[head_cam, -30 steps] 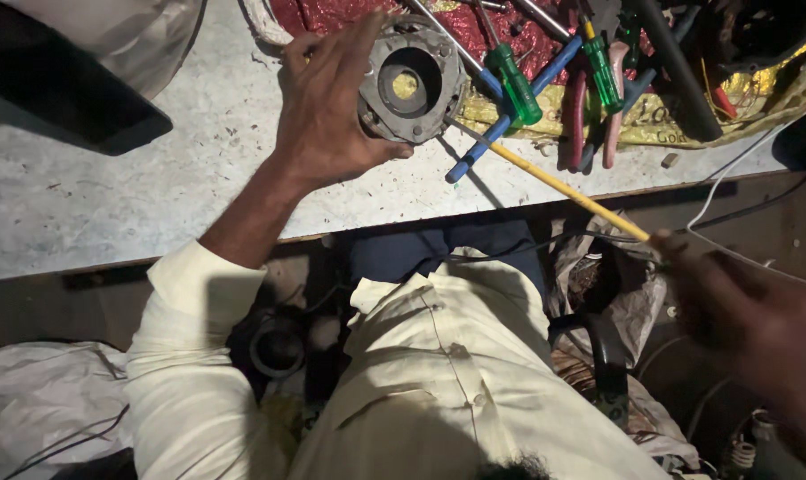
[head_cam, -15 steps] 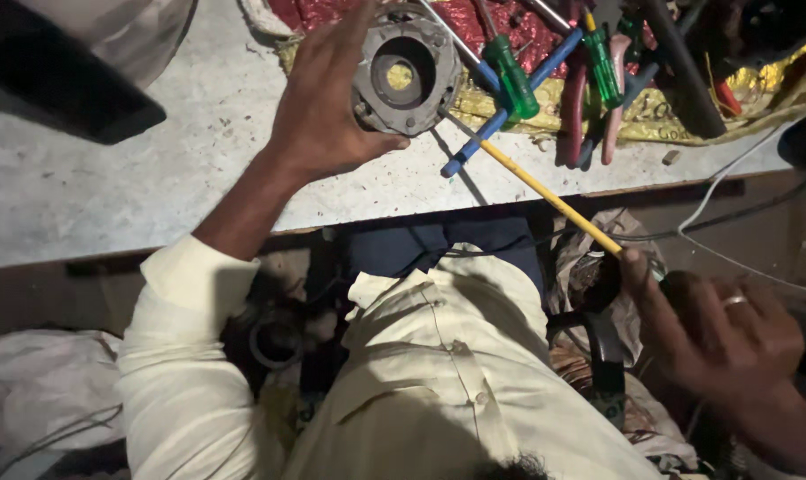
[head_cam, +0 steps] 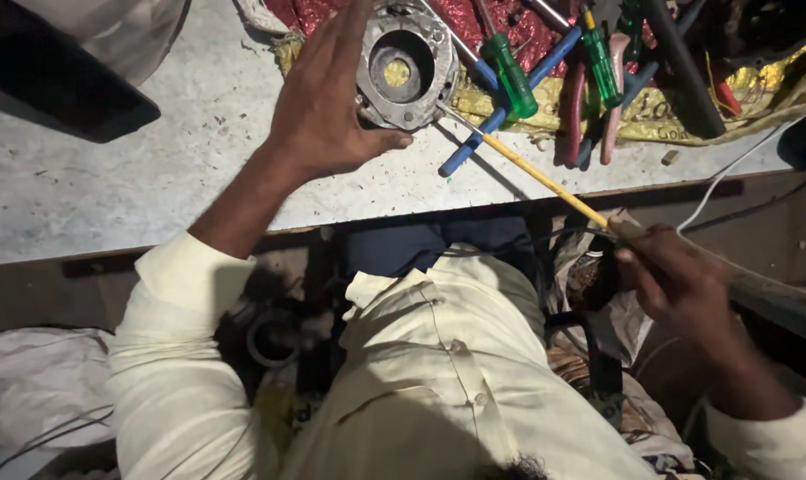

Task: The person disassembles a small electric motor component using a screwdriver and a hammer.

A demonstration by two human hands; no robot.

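While steadying round housing [head_cam: 405, 67], yellow-handled screwdriver [head_cam: 532, 171] against it

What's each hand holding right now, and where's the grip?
Left hand grips the round metal housing by its left rim. Right hand holds the yellow rod at its near end.

Motor housing [head_cam: 406, 65] lay on workbench [head_cam: 110, 187]; screwdrivers [head_cam: 545, 71] lay right of housing, on cloth [head_cam: 687, 124]; dark case [head_cam: 56, 80] far left.
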